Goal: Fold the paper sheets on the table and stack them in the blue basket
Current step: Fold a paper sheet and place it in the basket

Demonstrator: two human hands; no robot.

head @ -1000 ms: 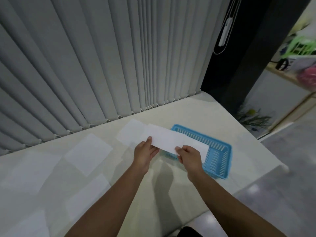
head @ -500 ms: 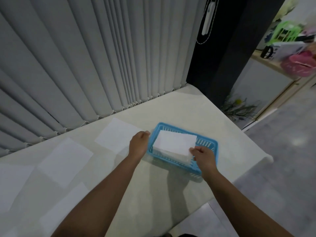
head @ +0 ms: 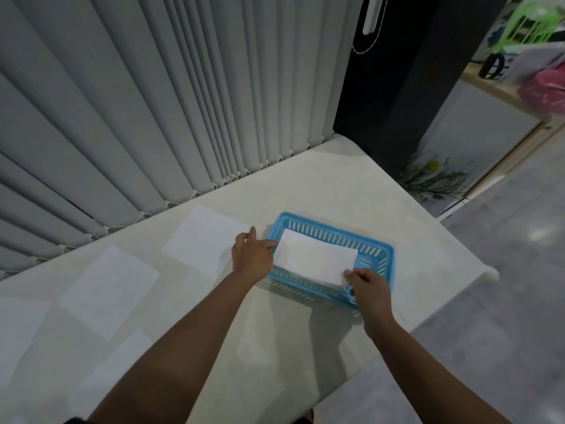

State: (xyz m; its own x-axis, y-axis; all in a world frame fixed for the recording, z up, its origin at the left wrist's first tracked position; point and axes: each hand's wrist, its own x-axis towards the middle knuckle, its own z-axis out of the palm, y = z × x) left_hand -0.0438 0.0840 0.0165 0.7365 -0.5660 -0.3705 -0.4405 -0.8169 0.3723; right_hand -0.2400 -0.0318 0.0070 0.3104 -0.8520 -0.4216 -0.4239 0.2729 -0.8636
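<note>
**Folded sheet going into the basket**

We see the folded sheet [head: 316,261] over the blue basket [head: 377,250], long axis running ten to four o'clock. Our right hand [head: 368,284] pinches its near corner; our left hand [head: 252,254] touches the far-left end, grip unclear. The nearest unfolded sheet [head: 203,238] lies at nine o'clock, beside the left hand.

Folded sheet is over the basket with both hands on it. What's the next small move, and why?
Probably let go with both hands and draw them back. The folded sheet already sits inside the blue basket, with the left hand at its left end and the right hand pinching its near right corner. The nearest flat sheet lies just left, unfolded.
</note>
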